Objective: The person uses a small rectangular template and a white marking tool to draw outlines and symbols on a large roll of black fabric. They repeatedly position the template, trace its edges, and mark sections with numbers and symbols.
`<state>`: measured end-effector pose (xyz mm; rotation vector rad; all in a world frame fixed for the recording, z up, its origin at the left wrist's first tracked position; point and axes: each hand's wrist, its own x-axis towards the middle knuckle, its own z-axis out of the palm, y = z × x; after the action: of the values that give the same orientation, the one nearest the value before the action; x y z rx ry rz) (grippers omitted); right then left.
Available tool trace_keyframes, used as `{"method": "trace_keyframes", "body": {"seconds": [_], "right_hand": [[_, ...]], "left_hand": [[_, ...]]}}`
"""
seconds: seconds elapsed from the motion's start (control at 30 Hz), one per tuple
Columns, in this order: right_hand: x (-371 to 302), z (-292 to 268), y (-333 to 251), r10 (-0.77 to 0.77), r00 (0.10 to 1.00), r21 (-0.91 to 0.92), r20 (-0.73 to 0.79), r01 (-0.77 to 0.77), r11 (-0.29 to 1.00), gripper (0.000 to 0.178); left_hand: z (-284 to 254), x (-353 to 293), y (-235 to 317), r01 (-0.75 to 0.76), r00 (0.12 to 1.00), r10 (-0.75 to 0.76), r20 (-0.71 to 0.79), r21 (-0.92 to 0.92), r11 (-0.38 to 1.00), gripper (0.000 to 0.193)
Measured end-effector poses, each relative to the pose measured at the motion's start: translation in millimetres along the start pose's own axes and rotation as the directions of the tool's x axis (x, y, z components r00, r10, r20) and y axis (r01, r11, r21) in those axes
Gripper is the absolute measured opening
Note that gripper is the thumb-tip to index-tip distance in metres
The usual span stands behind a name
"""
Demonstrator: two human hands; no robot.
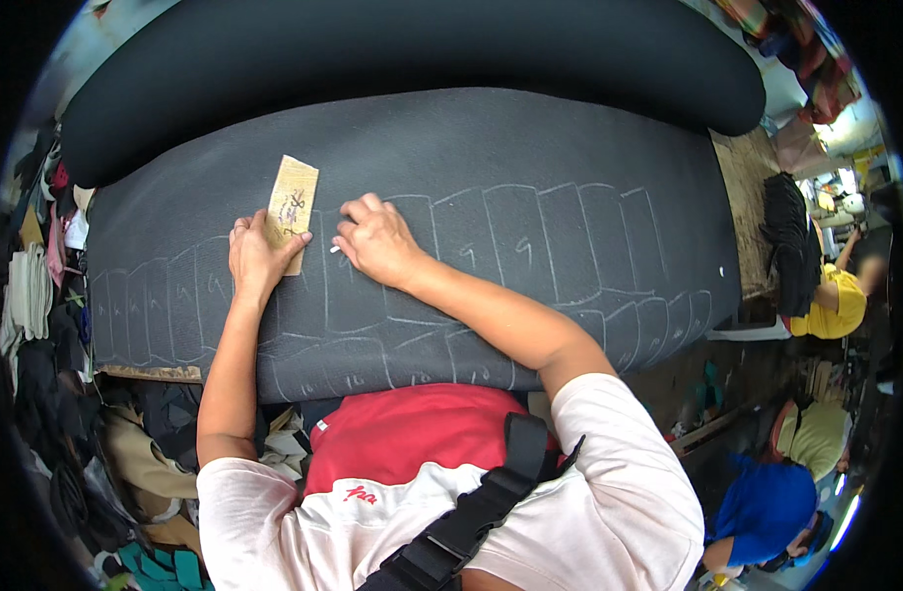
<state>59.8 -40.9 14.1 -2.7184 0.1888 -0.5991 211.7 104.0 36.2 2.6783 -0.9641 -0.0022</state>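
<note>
Dark grey fabric (392,148) is spread over the table, with rows of white chalk outlines and marks drawn on it. My left hand (259,253) grips the lower part of a tan cardboard template (296,187), thumb on its face, fingers at its left edge. The template is a narrow strip with a slanted top and dark handwriting, lying on or just over the cloth. To its right, my right hand (377,241) is closed around a small piece of white chalk (336,250), its end showing below the fingers near an outline.
A thick black fabric roll (422,49) lies along the far edge. Bare wooden tabletop (742,207) shows at the right. Folded cloth and scraps (28,295) are heaped at left. People in yellow (834,300) and blue (767,512) are off to the right.
</note>
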Motion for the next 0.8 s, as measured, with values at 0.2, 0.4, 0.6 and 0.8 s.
{"method": "trace_keyframes", "body": {"seconds": [0.2, 0.4, 0.6, 0.8], "right_hand": [[-26.0, -7.4, -4.2, -0.134, 0.989, 0.158, -0.066, 0.143, 0.977, 0.015], [-61.7, -48.8, 21.5, 0.485, 0.871, 0.560, -0.080, -0.364, 0.745, 0.011], [-148.2, -153.5, 126.9, 0.916, 0.401, 0.979, 0.017, -0.193, 0.066, 0.010], [-255.0, -225.0, 161.6, 0.953, 0.116, 0.956, -0.281, 0.117, 0.268, 0.020]], "left_hand": [[-9.5, 9.5, 9.8, 0.158, 0.959, -0.030, 0.283, -0.444, 0.882, 0.039], [-15.9, 4.3, 84.8, 0.148, 0.904, 0.305, 0.299, -0.889, 0.433, 0.021], [1.4, 1.1, 221.6, 0.330, 0.791, 0.510, 0.338, -0.938, 0.110, 0.033], [52.2, -8.3, 326.9, 0.564, 0.710, 0.568, 0.415, -0.819, -0.106, 0.022]]}}
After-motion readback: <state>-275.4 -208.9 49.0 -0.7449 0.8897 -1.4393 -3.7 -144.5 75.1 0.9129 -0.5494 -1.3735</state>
